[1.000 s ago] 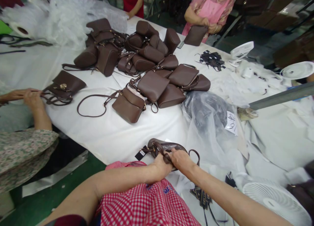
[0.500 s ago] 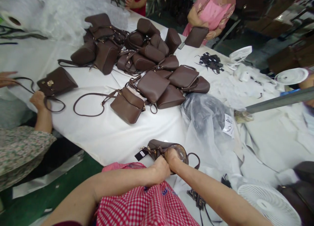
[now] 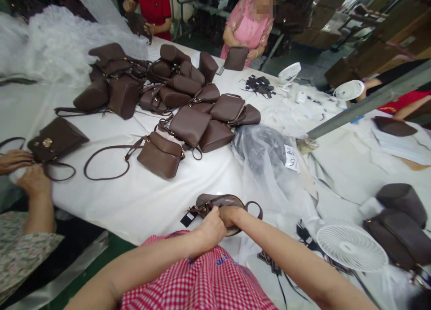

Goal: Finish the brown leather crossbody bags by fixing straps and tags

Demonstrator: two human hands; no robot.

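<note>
Brown handbag (image 3: 215,198) at the near edge of the white-covered desk (image 3: 117,202), directly before the checkered apron (image 3: 191,278). Its mouth gapes toward the wearer; the contents are hidden by the right grip (image 3: 230,215), which reaches into it. One black tag (image 3: 187,218) hangs at its left end, and a strap loop (image 3: 254,210) stands out at its right.

Other containers: a translucent plastic bag (image 3: 259,148), holding dark items too veiled to identify and bearing one written label (image 3: 291,158); a small brown bag (image 3: 160,155) at the front of the heap, with pale packing showing behind it. The heap of brown bags (image 3: 182,85) numbers more than a dozen, overlapping too closely for an exact count.

Counts: three white fans (image 3: 352,247), one near and two far; two dark bags (image 3: 402,202) at right; one flap bag (image 3: 57,139) with a gold clasp, beside a co-worker's two hands (image 3: 35,180) at left.

Pose: the left grip (image 3: 212,227) is closed on the near side of the handbag, its forearm crossing above the apron from lower left. The right forearm slants in from lower right, wrist bent at the mouth; whether those fingers hold anything cannot be determined. The two grips meet side by side.
</note>
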